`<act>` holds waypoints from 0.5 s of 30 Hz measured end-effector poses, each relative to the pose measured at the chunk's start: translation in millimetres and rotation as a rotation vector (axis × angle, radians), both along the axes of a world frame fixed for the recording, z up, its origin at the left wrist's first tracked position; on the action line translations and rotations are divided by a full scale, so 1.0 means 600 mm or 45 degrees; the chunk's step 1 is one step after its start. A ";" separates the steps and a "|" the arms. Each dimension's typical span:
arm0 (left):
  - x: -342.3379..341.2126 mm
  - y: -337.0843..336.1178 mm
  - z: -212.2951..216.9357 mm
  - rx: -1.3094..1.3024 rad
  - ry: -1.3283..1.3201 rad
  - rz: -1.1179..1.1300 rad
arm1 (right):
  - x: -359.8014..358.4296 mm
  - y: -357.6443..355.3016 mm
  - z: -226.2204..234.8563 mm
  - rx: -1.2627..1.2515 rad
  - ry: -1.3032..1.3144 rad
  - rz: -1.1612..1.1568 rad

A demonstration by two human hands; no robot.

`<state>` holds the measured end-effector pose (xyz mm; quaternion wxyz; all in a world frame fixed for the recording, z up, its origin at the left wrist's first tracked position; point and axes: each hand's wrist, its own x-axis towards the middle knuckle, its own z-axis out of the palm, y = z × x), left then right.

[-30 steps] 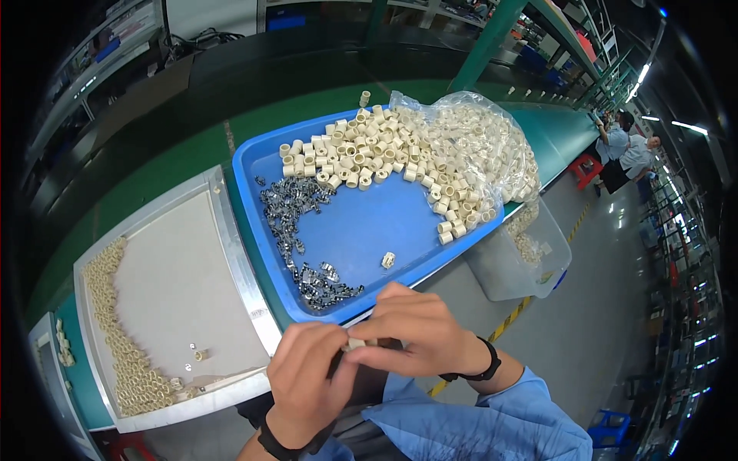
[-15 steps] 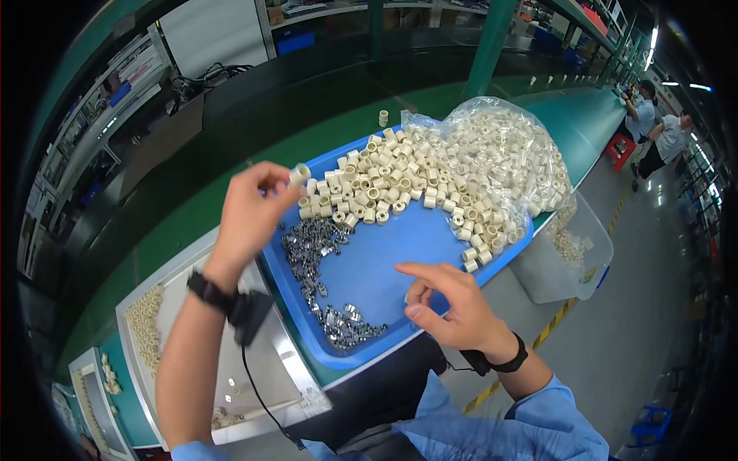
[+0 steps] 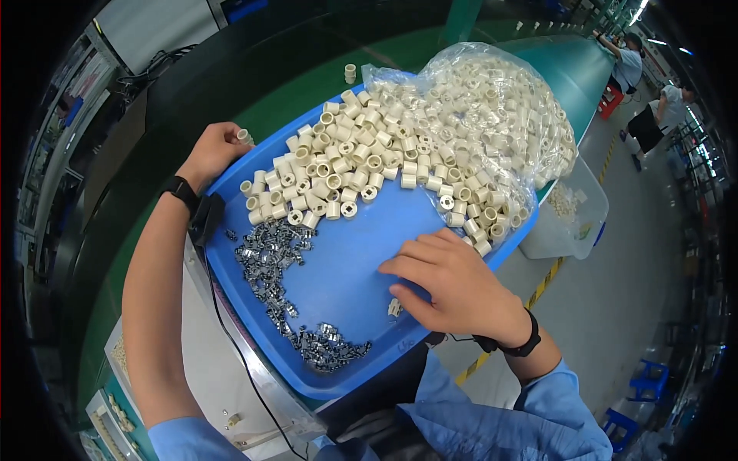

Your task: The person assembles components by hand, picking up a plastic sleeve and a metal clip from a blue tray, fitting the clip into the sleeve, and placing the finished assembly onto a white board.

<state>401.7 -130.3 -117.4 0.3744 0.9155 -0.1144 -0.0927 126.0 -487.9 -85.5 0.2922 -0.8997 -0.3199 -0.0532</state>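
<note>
Just past the far left rim of the blue tray (image 3: 330, 253), my left hand (image 3: 215, 151) is closed on a short cream plastic cylinder (image 3: 244, 137) at its fingertips. My right hand (image 3: 459, 288) hovers palm down over the tray's right part, thumb and fingers bent but apart, nothing seen in it. Below its thumb lies a small pale part (image 3: 394, 307) with metal on it. Loose cream plastic cylinders (image 3: 338, 165) are heaped along the tray's far side. Small silvery metal parts (image 3: 269, 265) form a curved pile along its left side.
A clear plastic bag (image 3: 500, 107) full of cream cylinders rests on the tray's far right. Two stacked cylinders (image 3: 350, 74) stand on the green surface behind. A metal-edged tray (image 3: 207, 361) is at left, a translucent bin (image 3: 569, 219) at right. Two people are far right.
My left hand has moved left and away, past the tray rim, with a cream cylinder. My right hand has shifted slightly, its fingers spreading toward the heap. The whole view has shifted.
</note>
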 end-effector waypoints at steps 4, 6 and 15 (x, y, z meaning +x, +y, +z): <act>-0.013 -0.001 0.020 0.083 0.001 -0.002 | 0.006 0.035 0.006 -0.099 -0.006 0.116; -0.034 0.008 0.035 0.125 -0.001 0.011 | -0.001 0.059 0.002 -0.100 0.018 0.189; -0.322 0.121 0.225 0.023 -0.280 0.089 | -0.001 0.138 -0.006 -0.328 0.053 0.457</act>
